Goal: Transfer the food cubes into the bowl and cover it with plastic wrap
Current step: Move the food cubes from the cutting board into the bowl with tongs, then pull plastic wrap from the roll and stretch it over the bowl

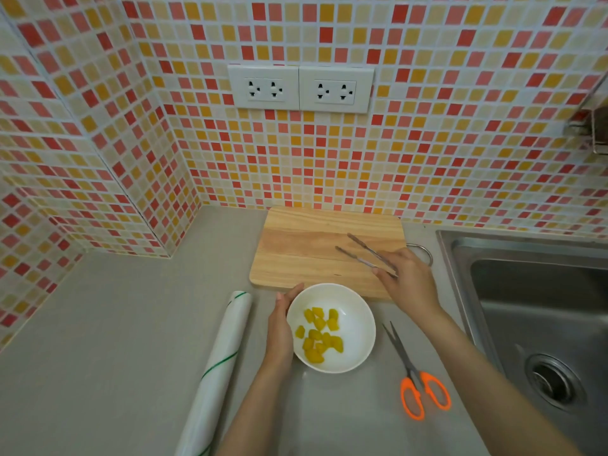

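Observation:
A white bowl (pixel 357 327) stands on the grey counter and holds several yellow food cubes (pixel 320 335). My left hand (pixel 279 327) cups the bowl's left side. My right hand (pixel 408 278) grips metal tongs (pixel 362 253), whose open tips point left over the bare wooden cutting board (pixel 296 255) behind the bowl. No cubes lie on the board. A roll of plastic wrap (pixel 220 366) with green stripes lies to the left of the bowl.
Orange-handled scissors (pixel 414 373) lie to the right of the bowl. A steel sink (pixel 539 311) fills the right side. The tiled wall (pixel 427 153) with two white sockets (pixel 301 88) rises behind the board.

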Tool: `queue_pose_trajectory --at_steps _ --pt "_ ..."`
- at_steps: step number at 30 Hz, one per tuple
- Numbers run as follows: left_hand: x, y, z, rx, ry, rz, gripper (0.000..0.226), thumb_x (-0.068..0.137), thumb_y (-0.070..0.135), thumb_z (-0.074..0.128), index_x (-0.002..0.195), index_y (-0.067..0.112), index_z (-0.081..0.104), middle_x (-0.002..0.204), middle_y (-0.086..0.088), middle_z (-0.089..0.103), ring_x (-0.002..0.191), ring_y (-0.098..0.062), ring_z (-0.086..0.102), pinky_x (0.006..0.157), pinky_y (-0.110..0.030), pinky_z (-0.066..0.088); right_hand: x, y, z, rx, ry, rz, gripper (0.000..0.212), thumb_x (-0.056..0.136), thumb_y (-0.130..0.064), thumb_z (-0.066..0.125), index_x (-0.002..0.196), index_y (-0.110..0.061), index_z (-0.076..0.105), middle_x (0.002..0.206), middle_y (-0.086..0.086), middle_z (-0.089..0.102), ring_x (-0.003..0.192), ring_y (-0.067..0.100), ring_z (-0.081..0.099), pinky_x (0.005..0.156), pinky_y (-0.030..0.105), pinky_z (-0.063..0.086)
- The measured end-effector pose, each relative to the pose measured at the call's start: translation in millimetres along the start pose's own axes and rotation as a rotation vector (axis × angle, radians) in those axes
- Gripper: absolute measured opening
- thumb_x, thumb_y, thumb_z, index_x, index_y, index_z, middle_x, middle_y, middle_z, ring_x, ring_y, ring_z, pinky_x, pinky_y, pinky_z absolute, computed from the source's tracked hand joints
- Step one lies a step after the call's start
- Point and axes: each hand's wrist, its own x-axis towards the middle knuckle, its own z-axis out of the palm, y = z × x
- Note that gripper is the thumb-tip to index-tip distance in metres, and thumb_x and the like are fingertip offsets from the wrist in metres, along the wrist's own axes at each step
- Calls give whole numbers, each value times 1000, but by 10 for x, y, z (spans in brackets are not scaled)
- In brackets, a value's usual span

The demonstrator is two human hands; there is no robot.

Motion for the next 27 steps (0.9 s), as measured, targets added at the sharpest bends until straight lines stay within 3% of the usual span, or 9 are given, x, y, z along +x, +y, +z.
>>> queue_pose_trajectory --at_steps 4,9,12,15,18,20,23,25,27 --pt "-82 204 -210 178 -51 128 43 101 37 20 122 23 55 127 -5 59 116 -16 56 102 -34 39 109 126 241 -94 -52 144 35 83 -26 64 117 -15 64 106 14 60 101 33 56 85 41 47" --pt "-337 541 -838 966 -132 560 42 97 38 38 136 25 48 142 11 45 135 -1 37 111 -16 24 86 243 391 -166 -68 120 34 82 -26 65 114 -14 66 104 15 59 100 35 52 81 42 44" --pt "-472 515 -1206 1167 -65 455 53 96 36 43 145 20 34 153 6 31 142 -7 25 114 -20 18 66 264 377 -228 -88 87 46 83 -31 64 124 -12 58 110 17 58 103 37 52 83 44 46" --pt "-624 367 -1405 1286 51 264 64 92 43 48 147 18 27 152 2 32 140 -14 28 109 -25 27 7 92 273 -186 -41 112 63 83 -34 63 137 -11 40 123 21 52 115 38 47 92 48 44" --pt "-708 236 -1453 1326 170 185 75 84 50 58 146 18 30 137 -1 46 127 -18 41 97 -30 40 -219 -362 124 -4 141 -31 55 82 -23 66 133 -10 47 120 20 54 114 37 49 94 48 42" --pt "-738 220 -1440 1282 213 160 70 80 48 63 140 21 39 120 0 54 115 -20 50 88 -31 45 -522 -761 91 190 171 -164 46 82 -18 65 126 -14 54 114 8 55 110 22 52 95 36 42" --pt "-800 295 -1363 1201 222 185 51 75 40 69 123 25 58 101 0 60 96 -21 59 79 -33 49 -1127 -1354 232 524 -67 -190 33 84 -21 56 118 -21 59 101 -11 54 89 -3 51 81 10 39" --pt "-873 350 -1286 1111 226 236 49 72 36 73 119 26 61 99 2 63 93 -19 61 78 -32 50 -1437 -1616 435 652 -288 -100 33 89 -19 52 122 -19 55 97 -4 55 82 -1 52 74 7 39" --pt "-982 402 -1192 1035 243 323 51 71 34 73 120 29 60 99 7 61 92 -15 60 76 -31 49 -1609 -1753 596 711 -448 32 40 91 -14 53 130 -18 49 101 2 56 87 6 55 80 13 44"
